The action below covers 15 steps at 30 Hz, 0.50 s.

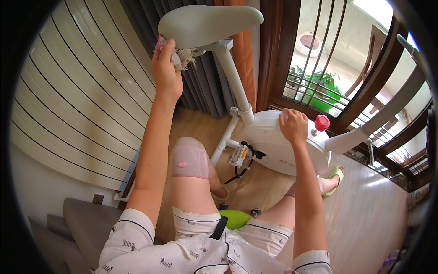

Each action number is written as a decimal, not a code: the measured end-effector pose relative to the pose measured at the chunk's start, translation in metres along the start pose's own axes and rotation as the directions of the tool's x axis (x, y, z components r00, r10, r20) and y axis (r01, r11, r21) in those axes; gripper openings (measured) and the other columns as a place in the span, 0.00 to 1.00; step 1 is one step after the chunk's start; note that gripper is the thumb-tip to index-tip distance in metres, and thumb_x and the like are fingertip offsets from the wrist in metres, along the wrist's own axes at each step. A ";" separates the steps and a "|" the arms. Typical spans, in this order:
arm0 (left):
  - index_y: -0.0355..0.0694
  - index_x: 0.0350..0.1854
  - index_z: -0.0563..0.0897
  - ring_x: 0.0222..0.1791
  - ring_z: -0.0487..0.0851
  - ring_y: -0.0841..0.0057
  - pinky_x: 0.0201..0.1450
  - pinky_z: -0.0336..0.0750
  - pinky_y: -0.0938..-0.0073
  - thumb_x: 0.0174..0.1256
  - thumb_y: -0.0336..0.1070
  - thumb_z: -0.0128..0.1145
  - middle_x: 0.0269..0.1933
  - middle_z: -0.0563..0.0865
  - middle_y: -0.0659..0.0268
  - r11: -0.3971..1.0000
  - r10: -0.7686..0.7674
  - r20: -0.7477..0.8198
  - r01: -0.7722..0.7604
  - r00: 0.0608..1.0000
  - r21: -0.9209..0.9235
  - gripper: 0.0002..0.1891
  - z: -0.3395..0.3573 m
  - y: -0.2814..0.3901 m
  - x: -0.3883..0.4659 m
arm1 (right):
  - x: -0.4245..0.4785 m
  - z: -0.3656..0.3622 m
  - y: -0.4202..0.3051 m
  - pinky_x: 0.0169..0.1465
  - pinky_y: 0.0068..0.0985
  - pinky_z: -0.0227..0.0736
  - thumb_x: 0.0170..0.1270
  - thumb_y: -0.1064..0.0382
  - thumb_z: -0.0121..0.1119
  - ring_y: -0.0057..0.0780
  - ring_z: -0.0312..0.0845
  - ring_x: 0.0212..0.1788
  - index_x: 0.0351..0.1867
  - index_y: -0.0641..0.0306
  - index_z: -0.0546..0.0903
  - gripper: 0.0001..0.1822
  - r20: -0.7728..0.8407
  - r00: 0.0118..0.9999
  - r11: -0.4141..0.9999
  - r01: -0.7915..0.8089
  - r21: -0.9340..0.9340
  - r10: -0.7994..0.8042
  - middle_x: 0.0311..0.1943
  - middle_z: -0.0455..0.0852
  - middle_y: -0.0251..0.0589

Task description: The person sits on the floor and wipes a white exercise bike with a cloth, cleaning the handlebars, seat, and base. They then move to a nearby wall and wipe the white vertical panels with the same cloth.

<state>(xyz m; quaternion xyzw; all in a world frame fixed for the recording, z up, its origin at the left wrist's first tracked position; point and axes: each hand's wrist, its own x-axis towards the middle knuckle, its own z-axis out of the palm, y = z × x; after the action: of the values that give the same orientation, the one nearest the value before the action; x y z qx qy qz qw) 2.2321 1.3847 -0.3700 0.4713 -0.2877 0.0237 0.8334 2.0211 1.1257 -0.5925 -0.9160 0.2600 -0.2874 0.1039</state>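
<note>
My left hand (166,70) grips a crumpled, frayed cleaning cloth (183,59) with a pink edge. It holds the cloth against the rear underside of the grey saddle (208,25) of an exercise bike. On top of the bike's round white flywheel housing (273,150) rests my right hand (295,126), fingers spread over the curved rim and holding nothing. A red knob (322,122) stands just right of that hand. Below the seat post (234,75) is a pedal (238,156) with a black strap.
A white radiator (85,92) fills the left side, beside a dark grey curtain (205,85). At right are a barred glass door (318,51) and the handlebar post (393,102). I sit low on a green seat (235,219) with casters, over a wooden floor (362,212).
</note>
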 end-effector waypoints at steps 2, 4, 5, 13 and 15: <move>0.42 0.63 0.78 0.51 0.82 0.81 0.48 0.78 0.74 0.74 0.40 0.59 0.53 0.85 0.74 1.000 0.015 0.015 -0.014 1.000 -0.013 0.19 0.000 0.001 -0.001 | 0.002 -0.002 0.000 0.68 0.42 0.66 0.67 0.52 0.61 0.42 0.82 0.56 0.47 0.59 0.87 0.16 -0.008 1.000 1.000 0.003 -0.005 -0.003 0.48 0.89 0.44; 0.38 0.62 0.78 0.54 0.81 0.80 0.54 0.75 0.75 0.73 0.41 0.61 0.55 0.84 0.70 0.997 0.068 0.001 -0.068 0.998 0.048 0.20 -0.007 -0.004 0.006 | -0.001 0.001 -0.002 0.68 0.42 0.66 0.67 0.53 0.60 0.42 0.82 0.56 0.47 0.59 0.87 0.15 -0.029 0.999 1.000 0.023 -0.008 -0.023 0.47 0.89 0.44; 0.36 0.61 0.78 0.55 0.80 0.79 0.57 0.74 0.75 0.72 0.41 0.61 0.56 0.84 0.68 0.992 0.095 -0.005 -0.095 0.995 0.079 0.20 -0.012 -0.006 0.008 | -0.002 0.002 -0.003 0.68 0.42 0.66 0.67 0.53 0.60 0.42 0.82 0.56 0.47 0.59 0.87 0.15 -0.027 0.999 1.000 0.028 -0.001 -0.028 0.47 0.89 0.44; 0.35 0.62 0.78 0.56 0.79 0.80 0.61 0.72 0.74 0.74 0.38 0.60 0.56 0.84 0.68 0.999 0.031 0.024 -0.032 0.999 0.040 0.19 -0.005 0.002 -0.002 | -0.002 0.002 0.002 0.69 0.44 0.66 0.67 0.54 0.60 0.43 0.82 0.56 0.46 0.60 0.86 0.15 -0.041 0.999 1.000 0.023 0.018 -0.022 0.47 0.89 0.44; 0.35 0.62 0.78 0.56 0.80 0.79 0.60 0.72 0.74 0.75 0.38 0.60 0.56 0.84 0.68 0.998 0.042 0.029 -0.043 0.999 0.047 0.19 -0.011 -0.001 0.001 | 0.000 0.002 0.002 0.69 0.44 0.66 0.67 0.54 0.60 0.44 0.82 0.56 0.46 0.60 0.86 0.14 -0.071 0.997 0.999 0.026 0.025 -0.024 0.47 0.89 0.45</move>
<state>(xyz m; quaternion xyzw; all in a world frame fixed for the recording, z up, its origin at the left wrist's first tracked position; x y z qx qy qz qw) 2.2384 1.3928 -0.3747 0.4850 -0.3085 0.0418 0.8172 2.0212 1.1243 -0.5953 -0.9071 0.2482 -0.3241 0.1030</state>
